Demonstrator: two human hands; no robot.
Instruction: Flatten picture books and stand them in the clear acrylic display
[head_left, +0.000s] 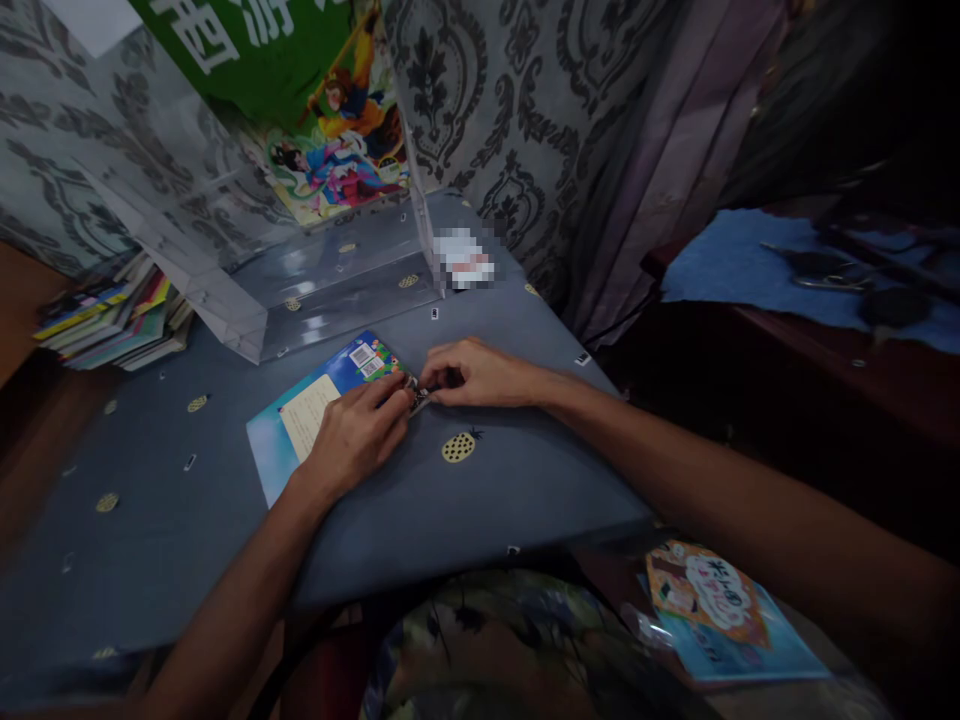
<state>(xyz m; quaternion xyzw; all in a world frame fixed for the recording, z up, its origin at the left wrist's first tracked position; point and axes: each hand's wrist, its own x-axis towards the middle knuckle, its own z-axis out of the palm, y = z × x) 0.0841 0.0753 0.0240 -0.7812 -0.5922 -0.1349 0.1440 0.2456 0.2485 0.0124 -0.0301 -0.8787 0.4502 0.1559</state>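
Note:
A blue book [300,412] with a pale text panel and a barcode lies at an angle on the cloth-covered table. My left hand [361,425] rests over its near right part, fingers bent and pressed together at the book's right edge. Just beyond that edge, my right hand [469,372] is closed in a pinch, its fingertips close to those of my left hand. A small dark patterned bit [416,392] shows between the two hands. Whether it is the book's corner or a separate piece, I cannot tell.
A clear plastic stand [225,310] stands behind the book, before a green illustrated book cover [330,110]. Stacked books [120,320] lie at the left. On the right, tools rest on a blue cloth [720,260]. An orange and blue book [720,610] lies below the table edge.

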